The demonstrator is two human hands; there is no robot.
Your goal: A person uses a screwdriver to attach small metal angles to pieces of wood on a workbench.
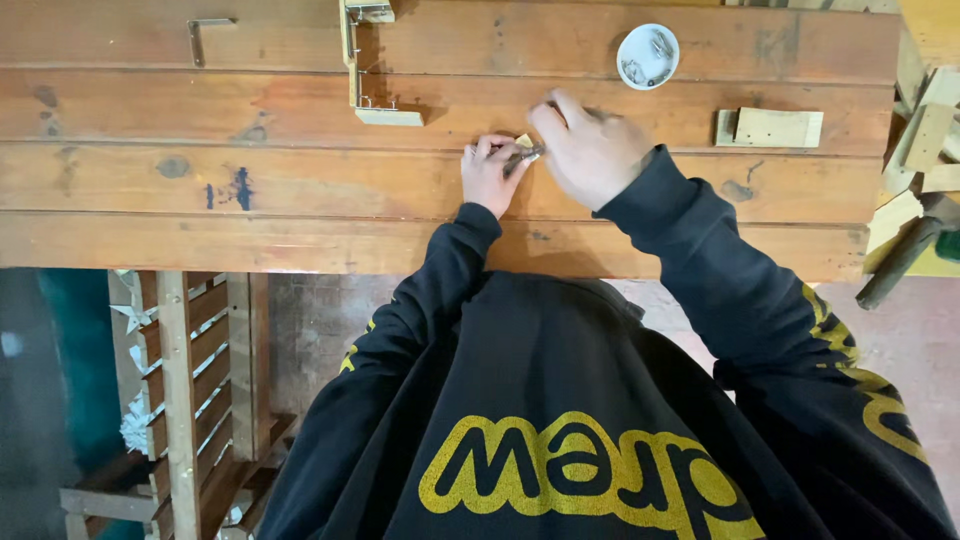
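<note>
My left hand (487,172) and my right hand (588,150) meet over the wooden workbench (300,190), both pinching a small pale wood piece (524,142) with a dark metal bit at its edge. The fingers of both hands are curled around it, so most of the piece is hidden. Black sleeves with yellow print run back toward me.
A round white dish (647,56) of small metal fasteners sits at the back right. A pale L-shaped wood frame (365,70) lies at the back middle, a flat wood block (770,128) to the right. A hammer (905,255) and wood scraps (925,140) lie at the right edge. A slatted wooden rack (190,390) stands below left.
</note>
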